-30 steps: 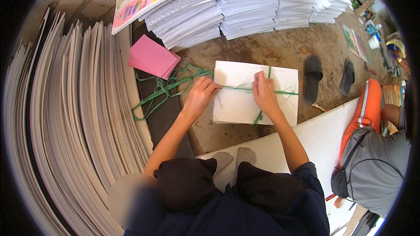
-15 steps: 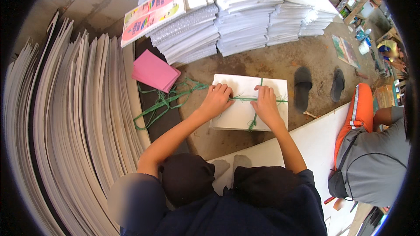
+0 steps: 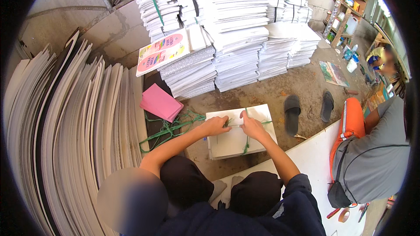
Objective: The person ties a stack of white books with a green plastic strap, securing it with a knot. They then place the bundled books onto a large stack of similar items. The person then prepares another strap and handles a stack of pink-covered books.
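Hands [image 3: 234, 125] seemingly pinching string [image 3: 246, 142] (green)

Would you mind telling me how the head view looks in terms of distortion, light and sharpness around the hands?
Head view: strong fisheye bending, with a black rim at the corners; even daylight, soft shadows, no glare. The left hand and right hand on the white paper bundle with its green string are fairly sharp; one patch at lower left is blurred out.

Bare concrete floor [image 3: 284, 88] under daylight, a grey wall [image 3: 65, 13] behind, wooden shelves [image 3: 343, 13] at far right.
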Available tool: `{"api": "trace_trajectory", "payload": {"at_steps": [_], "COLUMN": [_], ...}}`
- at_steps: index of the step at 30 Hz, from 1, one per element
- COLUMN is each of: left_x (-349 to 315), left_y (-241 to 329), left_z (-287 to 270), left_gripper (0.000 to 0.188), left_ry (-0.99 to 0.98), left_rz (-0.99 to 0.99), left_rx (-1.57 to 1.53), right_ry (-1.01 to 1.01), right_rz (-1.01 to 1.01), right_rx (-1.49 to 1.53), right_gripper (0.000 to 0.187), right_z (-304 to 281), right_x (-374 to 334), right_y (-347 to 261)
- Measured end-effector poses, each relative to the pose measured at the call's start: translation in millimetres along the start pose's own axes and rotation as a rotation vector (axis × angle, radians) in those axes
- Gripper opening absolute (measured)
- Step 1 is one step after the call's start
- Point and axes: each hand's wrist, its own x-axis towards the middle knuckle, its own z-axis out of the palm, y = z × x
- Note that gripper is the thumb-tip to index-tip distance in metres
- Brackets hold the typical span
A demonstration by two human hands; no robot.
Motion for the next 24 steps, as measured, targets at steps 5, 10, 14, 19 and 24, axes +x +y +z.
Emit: {"api": "trace_trajectory", "payload": {"at_steps": [5,10,14,19,24], "left_x": [1,14,12,10,12], "left_y": [6,1,-4,-25,-28], "left_z": [-7,-15,-8,10,17], "left_gripper": [0.036,0.027,0.035,0.047,0.058], "left_ry": [0.129,0.373,0.321,0.541,0.468], "left_rz": [-0.05,0.1,-0.008,-0.19,-0.401], "left_rx": [-0.06,-0.038,0.213,0.29,-0.163], "right_ry": [-0.055,0.072,0.092,0.292,0.397], "right_rz": [0.02,-0.058,-0.025,0.022,-0.069], "right_rx": [0.228,0.365,0.332,0.363,0.064], "right_gripper": [0.039,0.038,0.032,0.025,0.022], "right_z": [-20,-26,-14,15,40], "right_x": [10,12,21,51,45], "right_y": [4,9,19,24,18]}}
